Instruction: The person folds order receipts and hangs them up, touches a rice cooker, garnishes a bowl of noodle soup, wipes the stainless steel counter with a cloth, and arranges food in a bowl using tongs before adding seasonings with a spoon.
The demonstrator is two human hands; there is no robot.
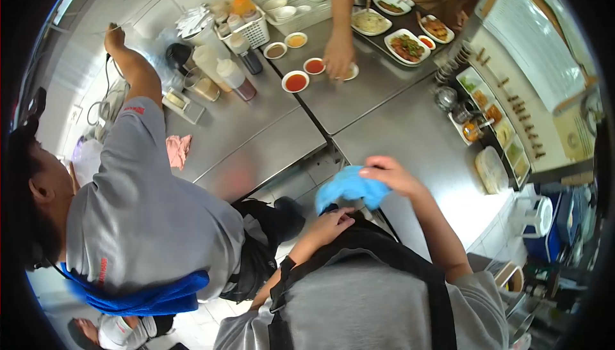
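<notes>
My right hand (389,174) grips a light blue cloth (346,187) by its right end, and the cloth hangs loosely in front of my waist at the steel counter's edge. Just below the cloth, my left hand (330,226) lies against my black apron (371,238), its fingers stretched out and holding nothing that I can see. The cloth's lower part is close to the left fingers; I cannot tell whether they touch. The steel counter (397,122) stretches out ahead of both hands.
Small sauce bowls (295,81) and a tray (375,46) of plated dishes stand ahead, where another person's hand (339,60) reaches in. To my left, a co-worker (160,203) stands close by squeeze bottles (236,80). Ingredient containers (490,172) line the right side.
</notes>
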